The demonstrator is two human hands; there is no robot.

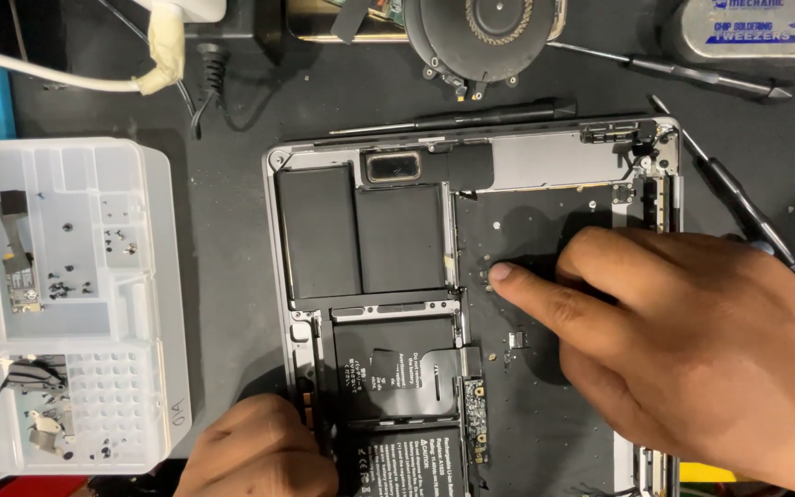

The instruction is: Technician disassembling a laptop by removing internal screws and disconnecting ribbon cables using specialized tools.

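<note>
An opened laptop chassis (278, 276) lies bottom up on a dark mat, showing black battery cells (361, 239) and a bare dark area where the board sat. My right hand (692, 340) rests over the chassis's right half, index finger stretched left with its tip on the dark inner surface near the middle. It holds nothing. My left hand (259, 451) sits at the lower left edge of the chassis, fingers curled against the frame beside the lower battery cell (397, 368). A small circuit strip (475, 419) lies next to that cell.
A white plastic sorting tray (154, 304) with small screws and parts stands at the left. A round black fan (489, 32) lies at the top. Screwdrivers (471, 117) (738, 207) lie above and right of the chassis. A white cable (66, 78) runs at top left.
</note>
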